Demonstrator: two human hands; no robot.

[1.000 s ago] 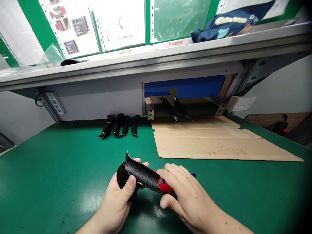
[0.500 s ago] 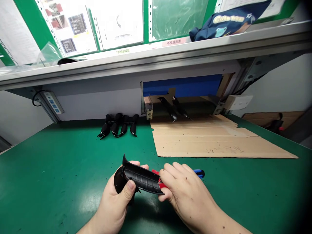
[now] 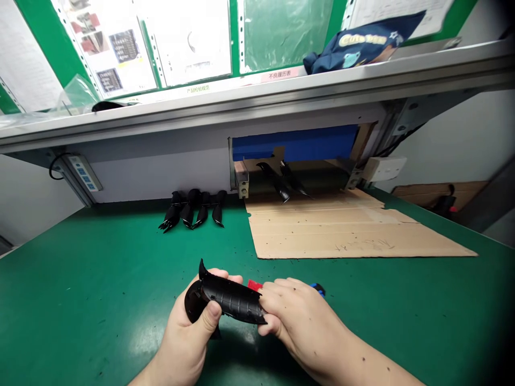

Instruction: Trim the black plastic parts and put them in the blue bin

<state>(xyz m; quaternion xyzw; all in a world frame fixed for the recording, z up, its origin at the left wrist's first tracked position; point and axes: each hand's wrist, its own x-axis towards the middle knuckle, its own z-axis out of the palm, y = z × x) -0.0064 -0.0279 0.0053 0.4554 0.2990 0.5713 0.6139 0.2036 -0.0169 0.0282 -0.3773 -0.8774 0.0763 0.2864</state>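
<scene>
Both hands on a black plastic part (image 3: 231,300), held low over the green surface (image 3: 100,289).

Left hand (image 3: 189,332) grips the part's left end, thumb on top. Right hand (image 3: 298,321) is closed round a red and blue tool (image 3: 317,290), fingertips touching the part's right end. More black parts (image 3: 193,212) lie in a row at the back wall. A cardboard sheet (image 3: 346,233) lies to the right, two black pieces (image 3: 284,182) at its far edge. A dark blue bag (image 3: 362,43) sits on the shelf (image 3: 257,96).
</scene>
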